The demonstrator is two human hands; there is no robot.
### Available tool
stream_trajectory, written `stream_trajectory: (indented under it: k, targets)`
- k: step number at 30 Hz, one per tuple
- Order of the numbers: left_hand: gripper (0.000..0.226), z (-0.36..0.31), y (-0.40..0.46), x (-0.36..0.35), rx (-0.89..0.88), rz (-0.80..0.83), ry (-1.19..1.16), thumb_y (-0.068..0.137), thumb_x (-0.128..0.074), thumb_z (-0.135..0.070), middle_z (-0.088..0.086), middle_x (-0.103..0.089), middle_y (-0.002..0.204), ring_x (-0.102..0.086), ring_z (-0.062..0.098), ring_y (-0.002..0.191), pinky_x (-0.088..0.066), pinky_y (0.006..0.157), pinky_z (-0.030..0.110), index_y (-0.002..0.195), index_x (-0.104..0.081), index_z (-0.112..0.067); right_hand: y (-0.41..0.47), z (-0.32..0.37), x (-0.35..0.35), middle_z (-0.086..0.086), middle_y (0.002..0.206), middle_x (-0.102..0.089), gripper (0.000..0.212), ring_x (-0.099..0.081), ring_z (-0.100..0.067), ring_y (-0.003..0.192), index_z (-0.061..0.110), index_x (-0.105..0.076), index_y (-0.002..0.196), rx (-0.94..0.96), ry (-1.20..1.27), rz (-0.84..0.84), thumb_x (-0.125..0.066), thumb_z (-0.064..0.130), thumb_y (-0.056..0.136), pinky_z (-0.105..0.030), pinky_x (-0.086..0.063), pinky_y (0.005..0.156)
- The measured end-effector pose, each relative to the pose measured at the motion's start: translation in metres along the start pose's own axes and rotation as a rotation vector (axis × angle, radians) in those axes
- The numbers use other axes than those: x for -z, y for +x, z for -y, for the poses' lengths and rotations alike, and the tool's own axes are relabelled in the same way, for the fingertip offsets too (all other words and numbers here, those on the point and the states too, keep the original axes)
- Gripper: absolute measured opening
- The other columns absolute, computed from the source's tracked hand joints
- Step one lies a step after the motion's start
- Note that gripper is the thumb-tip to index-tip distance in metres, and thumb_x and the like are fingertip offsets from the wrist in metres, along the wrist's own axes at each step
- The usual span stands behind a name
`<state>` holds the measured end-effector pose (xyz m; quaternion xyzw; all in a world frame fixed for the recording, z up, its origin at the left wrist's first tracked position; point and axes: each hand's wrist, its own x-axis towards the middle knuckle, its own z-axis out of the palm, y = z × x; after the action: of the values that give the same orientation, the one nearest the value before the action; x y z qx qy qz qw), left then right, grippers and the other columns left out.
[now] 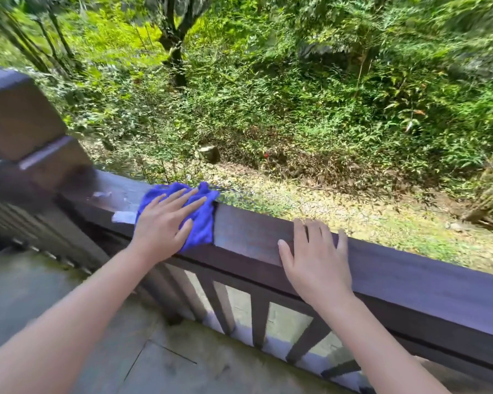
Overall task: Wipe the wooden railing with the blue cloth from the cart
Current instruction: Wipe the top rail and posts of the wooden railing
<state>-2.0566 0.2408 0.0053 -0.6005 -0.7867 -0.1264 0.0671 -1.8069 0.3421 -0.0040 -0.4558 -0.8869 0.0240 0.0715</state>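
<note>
Dense green undergrowth (310,89) and a leaf-strewn slope filled the background beyond a dark wooden railing (410,268) that ran from upper left to lower right across the view. On the flat top of that railing, toward its left part, lay the blue cloth (202,217), crumpled and draped a little over the near edge. The left hand (165,223) pressed down flat on the cloth with fingers spread and palm covering its left half. Just to the left of the cloth, pale patches (123,216) marked the rail's top surface. To the right of the cloth and apart from it, the right hand (313,257) rested bare on the railing, palm against the near face and fingers spread and curled over the top edge, gripping nothing else. A thick square post (20,118) stood at the rail's left end. Slanted balusters (219,305) ran beneath the rail, and a grey paved floor (54,294) lay below both bare forearms.
</note>
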Motion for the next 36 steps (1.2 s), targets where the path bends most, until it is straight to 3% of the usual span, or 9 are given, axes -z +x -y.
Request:
stream_trajectory:
  k: [6, 13, 16, 21, 26, 29, 32, 36]
  targets:
    - [0.054, -0.003, -0.001, -0.016, 0.264, -0.043, -0.005, 0.08, -0.03, -0.037, 0.004, -0.048, 0.142, -0.042, 0.023, 0.132, -0.034, 0.104, 0.048, 0.128, -0.052, -0.027, 0.016, 0.056, -0.002, -0.008, 0.134, -0.051, 0.067, -0.04, -0.028, 0.128, 0.012, -0.036, 0.134, -0.041, -0.04, 0.001, -0.014, 0.054, 0.086, -0.056, -0.024, 0.109]
    - [0.049, 0.048, -0.003, -0.007, -0.159, -0.021, -0.002, 0.079, -0.037, -0.03, 0.004, -0.057, 0.134, -0.054, 0.024, 0.122, -0.046, 0.095, 0.047, 0.123, -0.058, -0.025, 0.028, 0.107, -0.002, -0.014, 0.121, -0.059, 0.069, -0.051, -0.032, 0.115, 0.007, -0.046, 0.126, -0.111, -0.088, -0.011, -0.018, 0.053, 0.083, -0.053, -0.038, 0.099]
    - [0.05, 0.074, 0.002, -0.003, -0.191, -0.027, 0.0, 0.077, -0.038, -0.027, 0.003, -0.058, 0.132, -0.055, 0.024, 0.12, -0.046, 0.097, 0.043, 0.121, -0.06, -0.024, 0.035, 0.122, -0.004, -0.015, 0.116, -0.061, 0.067, -0.053, -0.034, 0.11, 0.005, -0.048, 0.123, -0.132, -0.111, 0.006, -0.018, 0.052, 0.085, -0.054, -0.039, 0.098]
    - [0.05, 0.11, 0.004, 0.004, -0.106, -0.037, -0.016, 0.074, -0.037, -0.024, 0.005, -0.06, 0.13, -0.056, 0.026, 0.119, -0.045, 0.099, 0.044, 0.118, -0.063, -0.021, 0.052, 0.151, -0.008, -0.016, 0.108, -0.063, 0.067, -0.055, -0.035, 0.103, 0.003, -0.052, 0.115, -0.07, -0.1, 0.01, -0.016, 0.05, 0.085, -0.052, -0.039, 0.096]
    - [0.054, 0.171, 0.003, 0.015, 0.01, -0.012, 0.046, 0.076, -0.031, -0.027, 0.005, -0.056, 0.134, -0.052, 0.026, 0.123, -0.032, 0.106, 0.052, 0.122, -0.059, -0.021, 0.067, 0.19, -0.014, -0.013, 0.116, -0.06, 0.068, -0.053, -0.034, 0.107, 0.004, -0.046, 0.124, 0.004, -0.088, 0.006, -0.014, 0.049, 0.086, -0.052, -0.037, 0.101]
    - [0.056, 0.203, 0.003, 0.023, 0.081, -0.016, 0.068, 0.076, -0.029, -0.027, 0.01, -0.057, 0.133, -0.053, 0.03, 0.121, -0.034, 0.103, 0.054, 0.122, -0.059, -0.018, 0.073, 0.206, -0.017, -0.013, 0.115, -0.06, 0.068, -0.054, -0.034, 0.105, 0.004, -0.046, 0.124, 0.031, -0.083, 0.003, -0.014, 0.049, 0.085, -0.054, -0.038, 0.1]
    - [0.055, 0.208, 0.004, 0.02, 0.112, -0.062, 0.061, 0.076, -0.03, -0.028, 0.011, -0.06, 0.129, -0.056, 0.031, 0.117, -0.039, 0.1, 0.052, 0.12, -0.061, -0.017, 0.077, 0.219, -0.022, -0.014, 0.117, -0.059, 0.066, -0.053, -0.034, 0.106, 0.003, -0.046, 0.124, 0.03, -0.082, -0.004, -0.017, 0.049, 0.087, -0.056, -0.037, 0.101]
    - [0.058, 0.198, 0.004, 0.012, 0.241, -0.055, 0.012, 0.076, -0.025, -0.033, 0.004, -0.052, 0.138, -0.045, 0.025, 0.128, -0.032, 0.105, 0.048, 0.125, -0.055, -0.023, 0.081, 0.234, -0.028, -0.012, 0.126, -0.053, 0.062, -0.047, -0.033, 0.116, 0.005, -0.038, 0.131, 0.018, -0.068, 0.013, -0.023, 0.048, 0.089, -0.057, -0.029, 0.106]
